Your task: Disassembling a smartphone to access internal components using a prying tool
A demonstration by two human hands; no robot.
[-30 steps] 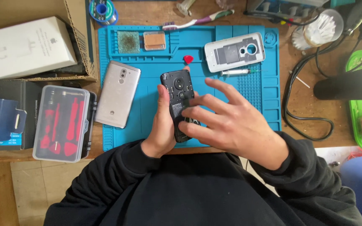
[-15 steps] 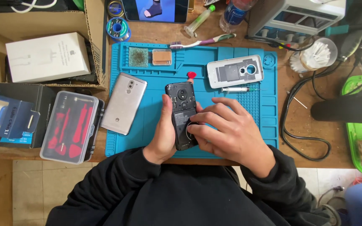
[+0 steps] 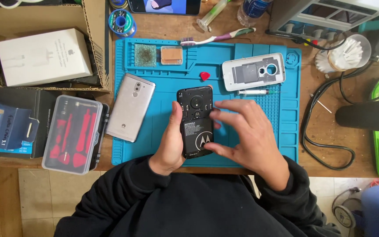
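A blue work mat (image 3: 281,131) lies under both hands on the wooden desk. Left of the left hand (image 3: 169,142), a silver phone (image 3: 130,107) rests face down on the mat, and further left a clear case of red tools (image 3: 72,134) sits beside a dark box. Beyond the fingertips of the right hand (image 3: 246,136) lie a white back cover (image 3: 253,71), a small syringe (image 3: 253,92) just below it, and a red pick (image 3: 204,75). A toothbrush (image 3: 218,37) sits at the mat's far edge, well apart from the hands. To the right of the right hand a black cable (image 3: 325,127) loops across the desk. Nothing stands between the hands and the black phone (image 3: 195,120), its back cover off, which sits upright between them over the mat's middle. The left hand is wrapped around its left edge, thumb along the side. The right hand is spread, fingers apart, with fingertips touching the phone's right edge and thumb at its lower corner
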